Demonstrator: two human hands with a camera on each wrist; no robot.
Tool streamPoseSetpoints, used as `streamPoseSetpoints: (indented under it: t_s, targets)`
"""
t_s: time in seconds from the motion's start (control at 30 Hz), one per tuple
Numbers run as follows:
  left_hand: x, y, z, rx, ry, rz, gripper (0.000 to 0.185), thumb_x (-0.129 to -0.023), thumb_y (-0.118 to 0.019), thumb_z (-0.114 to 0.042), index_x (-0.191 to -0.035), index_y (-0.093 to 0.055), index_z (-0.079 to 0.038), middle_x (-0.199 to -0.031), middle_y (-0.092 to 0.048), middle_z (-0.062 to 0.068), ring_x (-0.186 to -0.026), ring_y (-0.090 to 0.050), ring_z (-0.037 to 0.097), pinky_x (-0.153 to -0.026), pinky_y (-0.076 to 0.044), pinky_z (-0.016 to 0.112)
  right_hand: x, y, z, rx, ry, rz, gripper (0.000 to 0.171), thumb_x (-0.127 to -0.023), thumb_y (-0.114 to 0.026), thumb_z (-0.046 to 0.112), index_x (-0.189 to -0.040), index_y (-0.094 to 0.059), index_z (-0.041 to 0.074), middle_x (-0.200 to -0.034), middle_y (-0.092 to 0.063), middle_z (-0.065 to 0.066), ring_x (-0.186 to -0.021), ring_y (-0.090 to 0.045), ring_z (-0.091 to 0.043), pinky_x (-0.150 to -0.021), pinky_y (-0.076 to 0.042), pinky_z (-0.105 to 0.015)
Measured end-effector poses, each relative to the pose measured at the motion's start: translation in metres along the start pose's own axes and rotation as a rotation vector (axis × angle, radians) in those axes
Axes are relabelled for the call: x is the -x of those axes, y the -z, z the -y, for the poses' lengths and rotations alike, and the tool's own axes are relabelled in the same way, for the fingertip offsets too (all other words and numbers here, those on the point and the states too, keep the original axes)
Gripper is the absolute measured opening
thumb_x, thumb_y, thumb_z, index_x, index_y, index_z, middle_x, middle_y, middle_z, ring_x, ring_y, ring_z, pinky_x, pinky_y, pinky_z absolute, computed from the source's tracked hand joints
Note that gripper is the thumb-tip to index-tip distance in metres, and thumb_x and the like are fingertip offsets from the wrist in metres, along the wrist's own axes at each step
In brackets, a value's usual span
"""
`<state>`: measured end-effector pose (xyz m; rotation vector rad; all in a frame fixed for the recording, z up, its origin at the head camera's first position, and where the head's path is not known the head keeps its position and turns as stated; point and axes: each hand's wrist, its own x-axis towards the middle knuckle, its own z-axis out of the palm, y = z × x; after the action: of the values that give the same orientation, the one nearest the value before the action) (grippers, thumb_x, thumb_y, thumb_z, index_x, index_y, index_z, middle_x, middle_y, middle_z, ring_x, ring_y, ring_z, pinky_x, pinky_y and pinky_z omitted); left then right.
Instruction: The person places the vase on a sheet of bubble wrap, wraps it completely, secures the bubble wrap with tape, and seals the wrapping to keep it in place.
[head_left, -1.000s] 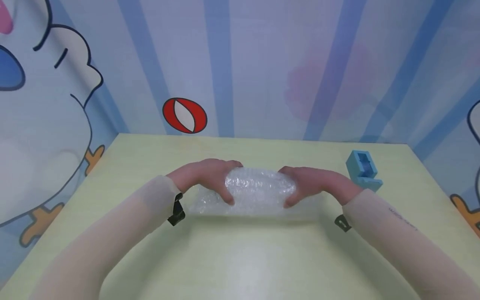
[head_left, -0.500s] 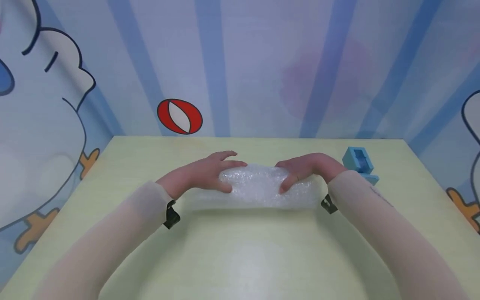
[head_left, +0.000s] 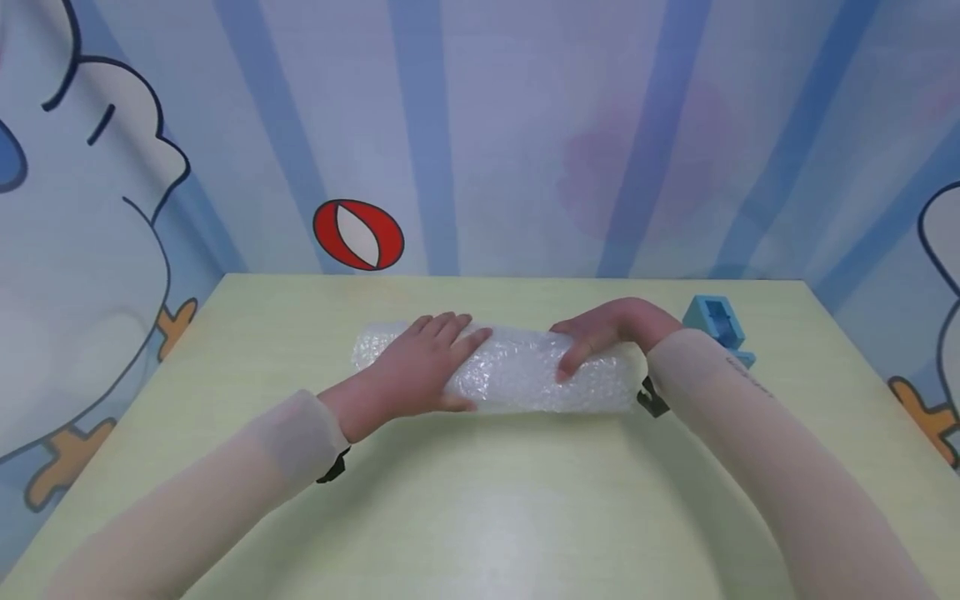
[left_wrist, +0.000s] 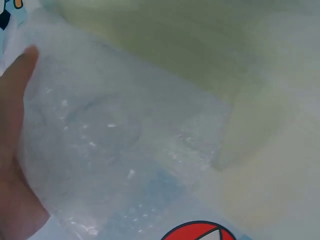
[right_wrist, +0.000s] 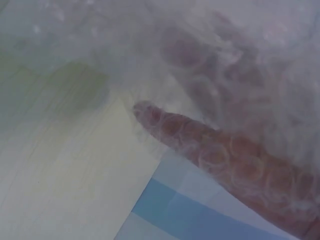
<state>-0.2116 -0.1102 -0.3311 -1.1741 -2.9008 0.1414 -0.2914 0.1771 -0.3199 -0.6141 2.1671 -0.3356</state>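
Observation:
A roll of clear bubble wrap (head_left: 517, 375) lies crosswise on the table, near the middle of the head view. My left hand (head_left: 412, 367) rests over its left part, fingers extended across the top and thumb along the near edge. At the right part, my right hand (head_left: 603, 329) grips the roll, thumb on the near side and fingers behind it, mostly hidden. The left wrist view shows a flat, see-through layer of the wrap (left_wrist: 110, 130) beside a digit. Through the bubbles in the right wrist view, a finger of the right hand (right_wrist: 210, 150) shows.
A light blue block-like object (head_left: 716, 321) with a recess stands at the back right, partly behind the right sleeve. The pale yellow table (head_left: 487, 500) ends at a wall (head_left: 510, 150) with blue stripes and cartoon prints. Dark straps show at both wrists.
My left hand lifted its fingers, then came down flatter on the roll's left part, uncovering its left end. My right hand shifted slightly back along the roll. The head view moved a little.

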Motion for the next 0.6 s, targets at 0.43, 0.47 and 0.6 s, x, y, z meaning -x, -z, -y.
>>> streamPoseSetpoints:
  t_s: [0.43, 0.47, 0.6]
  targets:
    - [-0.002, 0.0, 0.004, -0.017, -0.019, 0.051, 0.082, -0.095, -0.068, -0.051, -0.159, -0.036, -0.012, -0.158, -0.044, 0.021, -0.147, -0.043, 0.041, -0.122, -0.039, 0.052, 0.036, -0.045, 0.029, 0.161, 0.044, -0.547, 0.084, -0.092, -0.076, 0.038, -0.157, -0.036, 0.003, -0.162, -0.039, -0.024, -0.15, -0.037, -0.046, -0.121, -0.034, -0.06]
    - [-0.004, 0.002, 0.004, -0.015, -0.014, 0.066, 0.082, -0.095, -0.068, -0.05, -0.159, -0.036, -0.013, -0.159, -0.043, 0.021, -0.148, -0.042, 0.041, -0.122, -0.039, 0.052, 0.038, -0.054, 0.033, 0.217, 0.064, -0.618, 0.081, -0.092, -0.076, 0.037, -0.155, -0.04, 0.001, -0.16, -0.042, -0.025, -0.148, -0.041, -0.046, -0.12, -0.037, -0.059]
    - [-0.01, 0.012, 0.004, -0.015, 0.02, 0.13, 0.082, -0.095, -0.068, -0.049, -0.16, -0.034, -0.014, -0.164, -0.038, 0.02, -0.153, -0.036, 0.04, -0.123, -0.037, 0.052, 0.039, -0.09, 0.041, 0.435, 0.101, -0.803, 0.084, -0.089, -0.076, 0.046, -0.152, -0.044, 0.001, -0.157, -0.046, -0.024, -0.144, -0.047, -0.044, -0.115, -0.043, -0.06]
